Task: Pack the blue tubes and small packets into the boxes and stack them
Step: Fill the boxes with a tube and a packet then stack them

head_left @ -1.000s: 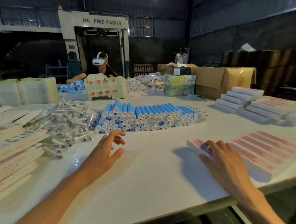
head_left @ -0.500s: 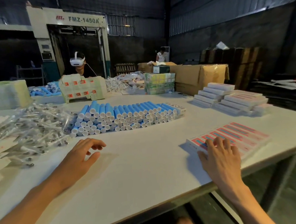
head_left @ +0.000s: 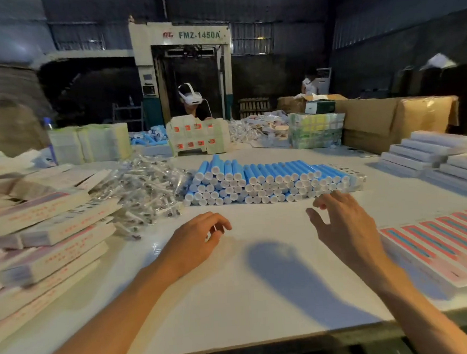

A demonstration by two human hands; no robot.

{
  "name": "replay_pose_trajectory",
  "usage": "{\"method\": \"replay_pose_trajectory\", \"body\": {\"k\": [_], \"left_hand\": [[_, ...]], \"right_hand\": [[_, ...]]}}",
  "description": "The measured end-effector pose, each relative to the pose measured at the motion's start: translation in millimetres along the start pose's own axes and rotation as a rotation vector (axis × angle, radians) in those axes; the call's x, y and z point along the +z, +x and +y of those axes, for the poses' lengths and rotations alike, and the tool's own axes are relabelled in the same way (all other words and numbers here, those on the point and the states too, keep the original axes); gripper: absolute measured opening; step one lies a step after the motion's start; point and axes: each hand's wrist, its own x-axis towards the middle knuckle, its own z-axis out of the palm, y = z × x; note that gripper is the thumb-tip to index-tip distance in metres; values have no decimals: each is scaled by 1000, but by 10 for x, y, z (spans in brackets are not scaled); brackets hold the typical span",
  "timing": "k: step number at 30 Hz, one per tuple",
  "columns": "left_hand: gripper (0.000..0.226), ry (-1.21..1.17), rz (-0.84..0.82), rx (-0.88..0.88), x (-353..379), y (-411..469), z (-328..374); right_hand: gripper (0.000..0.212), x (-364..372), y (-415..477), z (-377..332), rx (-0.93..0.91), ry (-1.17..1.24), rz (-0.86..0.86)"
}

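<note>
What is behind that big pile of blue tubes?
Behind the blue tubes is bare white table, then a white bundle of cartons with red marks. That bundle hides most of a person wearing a white headset; their hands cannot be seen.

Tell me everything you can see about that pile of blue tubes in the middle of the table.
The blue tubes lie on their sides in a long, low pile, several layers deep, on the white table, round white caps facing the person. Their bodies look like smooth light-blue plastic. The pile is tallest at its left end, thinning rightward. Its left end lies right beside the heap of clear packets. The right hand, fingers spread, hovers at its front right; contact cannot be told.
</note>
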Motion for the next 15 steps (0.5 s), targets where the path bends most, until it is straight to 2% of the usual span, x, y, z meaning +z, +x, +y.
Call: {"method": "replay_pose_trajectory", "body": {"k": [2, 5, 10, 15], "left_hand": [[24, 82, 66, -49, -48, 12, -26], [23, 198, 143, -132, -218, 38, -69], [33, 519, 202, -346, -788, 45, -234], [44, 886, 137, -808, -1362, -103, -480]], "right_hand": [[8, 196, 222, -324, -54, 224, -59], [9, 535, 481, -698, -99, 487, -177], [10, 1068, 498, -882, -119, 532, -337], [16, 1273, 475, -801, -95, 585, -361]]}}
